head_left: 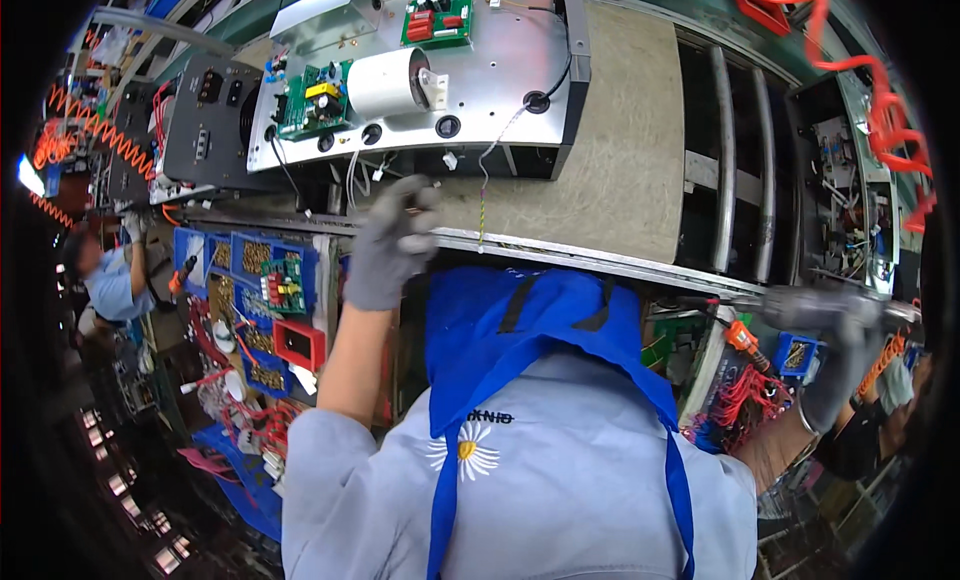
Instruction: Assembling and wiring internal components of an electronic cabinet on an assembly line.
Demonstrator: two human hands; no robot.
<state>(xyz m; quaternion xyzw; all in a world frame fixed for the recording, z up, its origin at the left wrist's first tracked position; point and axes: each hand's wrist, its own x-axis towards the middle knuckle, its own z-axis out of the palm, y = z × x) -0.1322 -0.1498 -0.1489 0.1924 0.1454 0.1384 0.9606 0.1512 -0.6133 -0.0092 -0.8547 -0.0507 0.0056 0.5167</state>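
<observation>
My left hand (388,248), in a grey glove, is raised by the near edge of an open metal chassis (500,85). Its fingers are curled together; whatever they may pinch is too small to make out. Out to the right, my gloved right hand (848,355) is wrapped round a grey power screwdriver (815,308), blurred, its thin bit pointing left. On the chassis sit a white cylinder (385,84), a green circuit board with a yellow part (316,102) and another green board (440,22). A cable with a yellow-green end (482,205) hangs over the near edge.
Blue bins (262,255) of small brass-coloured parts and a red tray (298,346) lie left. Metal rollers (722,160) and a coiled red hose (880,100) are right. An orange-handled tool (745,342) stands near red wires (745,400). A co-worker (115,280) is far left.
</observation>
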